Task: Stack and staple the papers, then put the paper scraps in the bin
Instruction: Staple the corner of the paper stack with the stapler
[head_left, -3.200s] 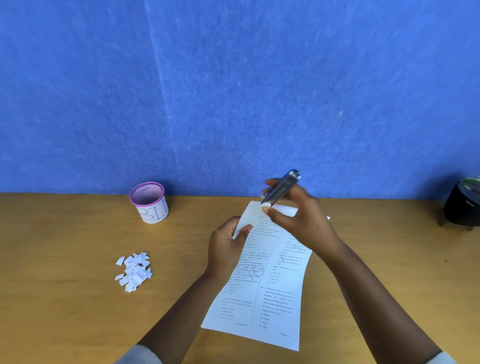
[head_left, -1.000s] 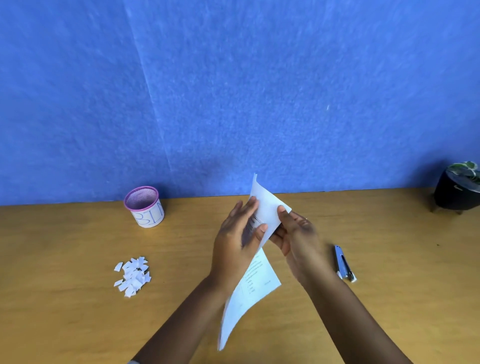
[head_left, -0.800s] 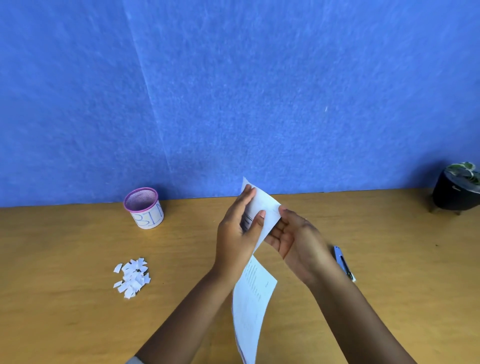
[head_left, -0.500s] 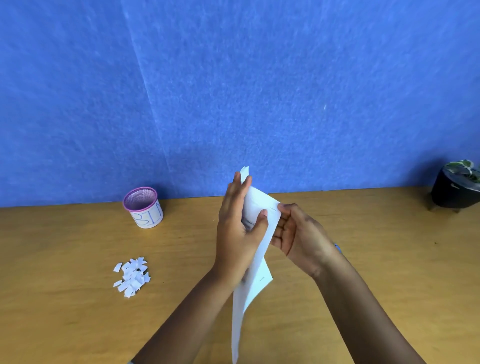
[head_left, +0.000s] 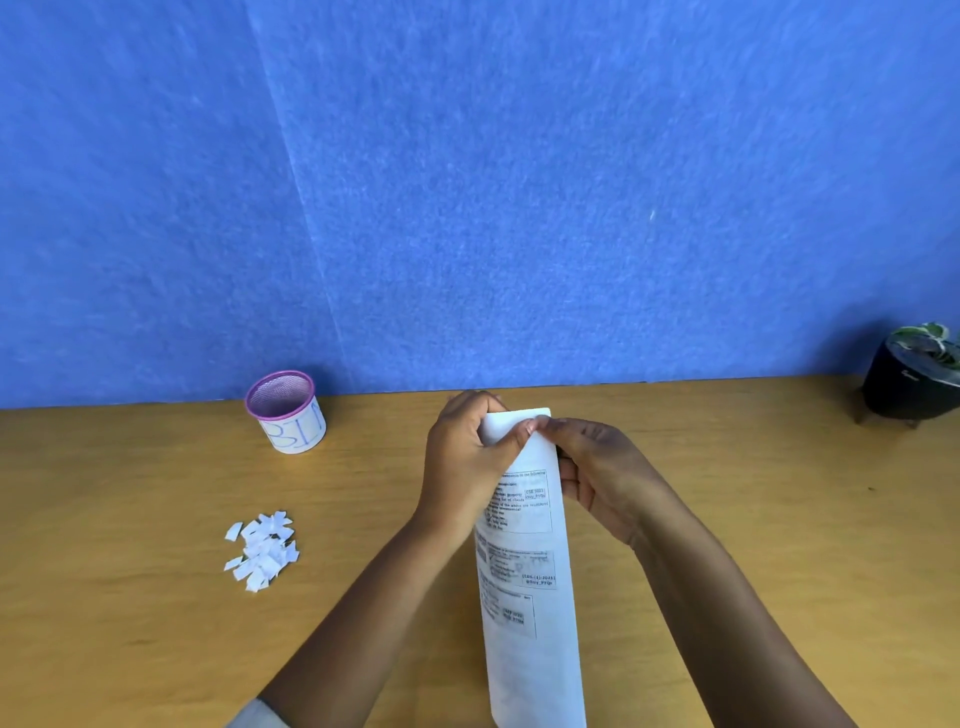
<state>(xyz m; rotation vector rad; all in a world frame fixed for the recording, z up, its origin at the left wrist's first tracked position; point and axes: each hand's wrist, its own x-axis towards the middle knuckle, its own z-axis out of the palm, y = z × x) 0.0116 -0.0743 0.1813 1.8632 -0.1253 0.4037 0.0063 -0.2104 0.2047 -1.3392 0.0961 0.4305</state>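
I see the white printed paper sheets (head_left: 527, 561) as a long narrow strip, printed side up, the far end lifted. The heap of small white paper scraps (head_left: 261, 552) lies on the wood at left. Behind it stands upright the small white bin with purple rim (head_left: 286, 411).

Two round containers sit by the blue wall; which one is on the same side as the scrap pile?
The purple-rimmed cup marked BIN, at the left, directly behind the paper scraps. The black plant pot stands far off at the right edge.
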